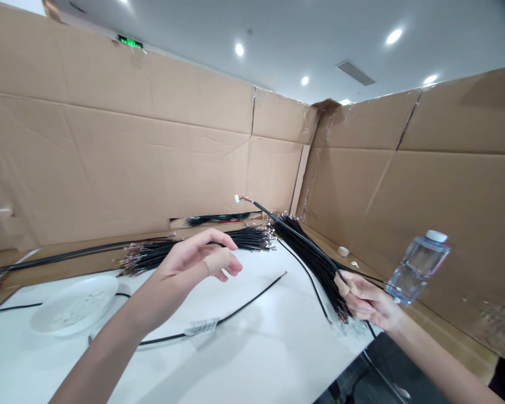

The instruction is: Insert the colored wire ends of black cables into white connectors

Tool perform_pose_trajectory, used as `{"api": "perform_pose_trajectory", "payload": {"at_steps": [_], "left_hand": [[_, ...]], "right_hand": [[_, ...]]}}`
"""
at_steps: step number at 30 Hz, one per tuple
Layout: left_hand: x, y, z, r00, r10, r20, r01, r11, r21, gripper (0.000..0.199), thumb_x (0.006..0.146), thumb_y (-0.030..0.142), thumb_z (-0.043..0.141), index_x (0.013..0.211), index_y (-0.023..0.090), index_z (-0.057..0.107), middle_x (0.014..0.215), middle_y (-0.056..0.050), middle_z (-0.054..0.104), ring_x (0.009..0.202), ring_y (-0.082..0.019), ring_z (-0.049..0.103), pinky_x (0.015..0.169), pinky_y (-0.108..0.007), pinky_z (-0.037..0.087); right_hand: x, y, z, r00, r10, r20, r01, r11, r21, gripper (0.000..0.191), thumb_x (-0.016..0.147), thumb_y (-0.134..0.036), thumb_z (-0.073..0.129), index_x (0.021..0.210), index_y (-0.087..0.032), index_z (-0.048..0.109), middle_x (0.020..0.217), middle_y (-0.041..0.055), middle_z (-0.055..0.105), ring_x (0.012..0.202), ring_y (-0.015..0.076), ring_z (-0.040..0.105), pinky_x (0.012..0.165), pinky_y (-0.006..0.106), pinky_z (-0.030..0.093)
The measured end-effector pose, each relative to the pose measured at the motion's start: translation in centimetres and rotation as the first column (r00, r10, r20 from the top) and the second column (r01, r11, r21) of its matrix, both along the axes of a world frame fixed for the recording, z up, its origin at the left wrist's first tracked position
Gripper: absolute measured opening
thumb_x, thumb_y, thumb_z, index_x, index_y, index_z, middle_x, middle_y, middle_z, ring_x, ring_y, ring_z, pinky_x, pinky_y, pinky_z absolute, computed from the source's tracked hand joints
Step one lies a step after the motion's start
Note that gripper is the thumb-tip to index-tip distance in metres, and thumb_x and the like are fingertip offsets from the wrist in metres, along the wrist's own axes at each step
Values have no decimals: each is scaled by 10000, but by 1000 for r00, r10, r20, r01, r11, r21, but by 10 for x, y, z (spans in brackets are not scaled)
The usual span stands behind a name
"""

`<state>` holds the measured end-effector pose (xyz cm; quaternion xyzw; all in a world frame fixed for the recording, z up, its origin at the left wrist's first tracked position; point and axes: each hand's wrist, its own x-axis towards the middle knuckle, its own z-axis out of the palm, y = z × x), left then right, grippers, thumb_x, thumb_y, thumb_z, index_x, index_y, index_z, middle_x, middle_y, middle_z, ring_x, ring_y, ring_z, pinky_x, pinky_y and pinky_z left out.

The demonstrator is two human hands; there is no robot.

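Note:
My right hand (368,300) is closed around a black cable (294,227), whose far end carries colored wires and a small white connector (237,198). Just behind that hand lies a thick bundle of black cables (315,258) on the white table (252,359). My left hand (206,258) hovers over the table with fingers loosely curved and apart, nothing in them. Beyond it another bundle of black cables (151,255) with bare wire ends stretches along the back edge. A single black cable (252,300) with a clear printed sleeve (202,326) lies below my left hand.
A white plate (105,292) holding small pale pieces sits at the left. A clear bottle with a white cap (436,237) stands at the right. Cardboard walls (160,151) enclose the back and right side. Dark green strands (219,217) show through a slot in the cardboard.

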<state>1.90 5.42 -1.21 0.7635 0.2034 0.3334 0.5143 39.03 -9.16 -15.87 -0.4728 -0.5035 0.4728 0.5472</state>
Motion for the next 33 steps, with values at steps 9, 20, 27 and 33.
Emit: {"api": "perform_pose_trajectory", "payload": {"at_steps": [9, 20, 27, 33], "left_hand": [[-8, 10, -3, 995, 59, 85, -64, 996, 57, 152, 851, 439, 672, 855, 295, 721, 804, -21, 736, 762, -184, 676, 678, -233, 574], [-14, 7, -2, 994, 83, 75, -92, 987, 131, 157, 890, 435, 628, 903, 293, 692, 811, -12, 738, 762, -169, 681, 687, -237, 567], [-12, 11, -1, 996, 66, 52, -72, 990, 123, 186, 892, 468, 614, 883, 293, 678, 806, 3, 740, 745, -152, 667, 691, -213, 548], [-18, 14, 2, 994, 97, 57, -104, 984, 147, 159, 895, 429, 623, 875, 294, 704, 806, 11, 743, 749, -142, 661, 685, -198, 535]], "right_hand": [[18, 68, 93, 719, -357, 597, 433, 901, 18, 262, 982, -362, 570, 1113, -138, 613, 921, 30, 661, 669, 116, 632, 577, 258, 552], [24, 198, 54, 112, -156, 981, 594, 802, 60, 341, 953, -323, 616, 1251, -161, 588, 1259, 108, 618, 1063, 244, 646, 886, 454, 560], [48, 190, 23, -18, -4, 1000, 589, 808, 14, 313, 960, -324, 605, 1235, -174, 599, 1253, 102, 623, 1049, 233, 649, 881, 442, 563], [56, 179, 13, -54, -17, 998, 573, 819, 44, 305, 963, -324, 599, 1233, -180, 601, 1257, 102, 622, 1051, 231, 648, 885, 440, 562]]}}
